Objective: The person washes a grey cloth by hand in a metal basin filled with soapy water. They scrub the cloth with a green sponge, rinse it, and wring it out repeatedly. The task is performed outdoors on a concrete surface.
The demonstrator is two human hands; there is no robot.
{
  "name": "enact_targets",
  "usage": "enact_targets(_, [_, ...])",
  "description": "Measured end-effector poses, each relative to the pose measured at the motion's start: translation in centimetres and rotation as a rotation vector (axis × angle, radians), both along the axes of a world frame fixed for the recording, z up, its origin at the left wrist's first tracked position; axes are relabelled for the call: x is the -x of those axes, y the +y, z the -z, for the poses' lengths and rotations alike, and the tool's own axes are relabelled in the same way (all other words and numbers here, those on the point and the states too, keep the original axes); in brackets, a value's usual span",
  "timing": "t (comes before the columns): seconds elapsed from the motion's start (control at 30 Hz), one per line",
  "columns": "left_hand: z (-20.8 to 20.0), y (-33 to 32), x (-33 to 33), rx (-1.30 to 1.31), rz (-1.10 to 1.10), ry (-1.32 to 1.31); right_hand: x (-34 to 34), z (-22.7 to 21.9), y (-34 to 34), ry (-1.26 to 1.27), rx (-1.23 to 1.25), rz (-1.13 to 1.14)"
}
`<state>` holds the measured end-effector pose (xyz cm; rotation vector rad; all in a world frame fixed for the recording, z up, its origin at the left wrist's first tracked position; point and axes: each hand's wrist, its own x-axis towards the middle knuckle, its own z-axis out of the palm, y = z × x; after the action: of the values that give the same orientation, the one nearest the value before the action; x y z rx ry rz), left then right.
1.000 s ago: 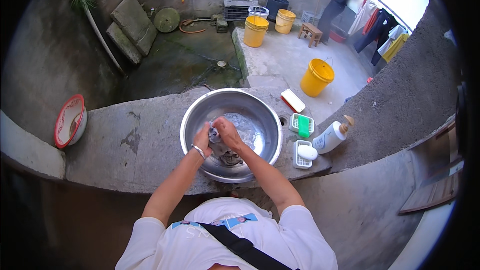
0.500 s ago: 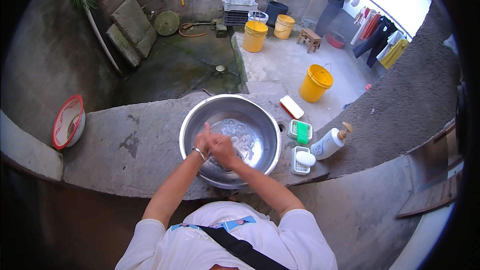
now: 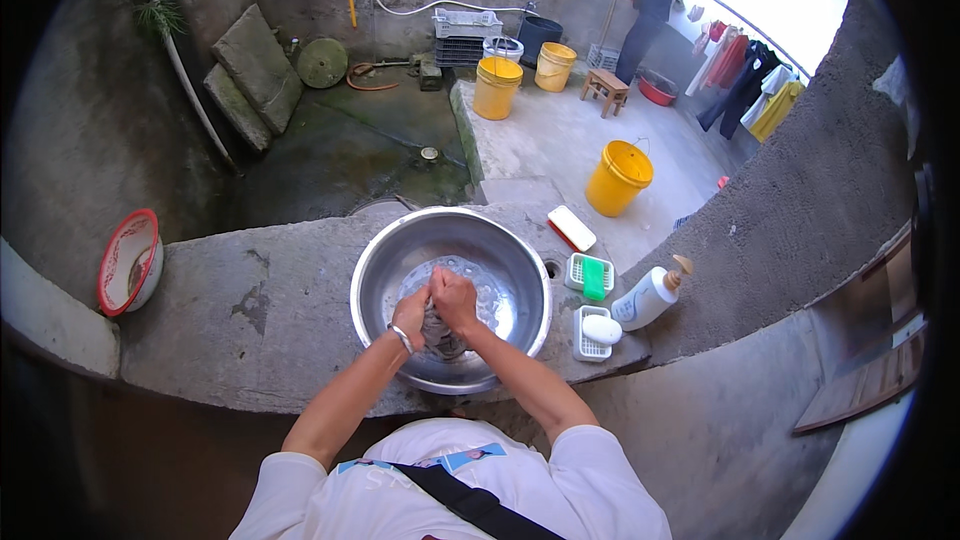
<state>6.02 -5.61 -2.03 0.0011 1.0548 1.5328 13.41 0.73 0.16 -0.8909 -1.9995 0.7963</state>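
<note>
A wide metal basin point(image 3: 524, 285) stands on the concrete ledge in front of me, with sudsy water point(image 3: 495, 295) in its bottom. Over it, my left hand point(image 3: 411, 313) and my right hand point(image 3: 454, 298) are pressed together, both closed on a wet grey cloth point(image 3: 441, 336). The cloth hangs bunched below and between them, partly covered by the fingers. A bracelet point(image 3: 401, 337) circles my left wrist.
Right of the basin are a scrub brush point(image 3: 572, 227), a green block point(image 3: 594, 278) in a white dish, white soap point(image 3: 602, 329) in another, and a pump bottle point(image 3: 646, 298). A red-rimmed bowl point(image 3: 146, 265) sits far left. Beyond are yellow buckets point(image 3: 620, 180) and a person point(image 3: 648, 15).
My hands have parted slightly at the wrists and turned, so more of the grey cloth shows. The view has shifted a little. The person at the back holds a pole in a changed pose.
</note>
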Motion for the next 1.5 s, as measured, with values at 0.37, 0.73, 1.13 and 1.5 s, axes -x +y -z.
enact_targets(0.37, [2.6,0.8,1.2,0.064,-0.194,0.113,0.6,-1.9,-2.4,0.114,-0.163,-0.106])
enact_targets(0.73, [4.8,-0.1,3.8,-0.331,0.082,-0.111,0.7,-2.7,-3.9,0.078,-0.138,-0.141])
enact_targets(1.13, [-2.9,-1.0,0.0,0.003,0.057,-0.037,-0.4,-0.1,-0.4,0.018,-0.117,-0.004])
enact_targets(1.5, [-1.8,-0.9,1.1,0.031,-0.092,0.265,0.0,-2.1,-3.0,0.255,0.070,-0.203])
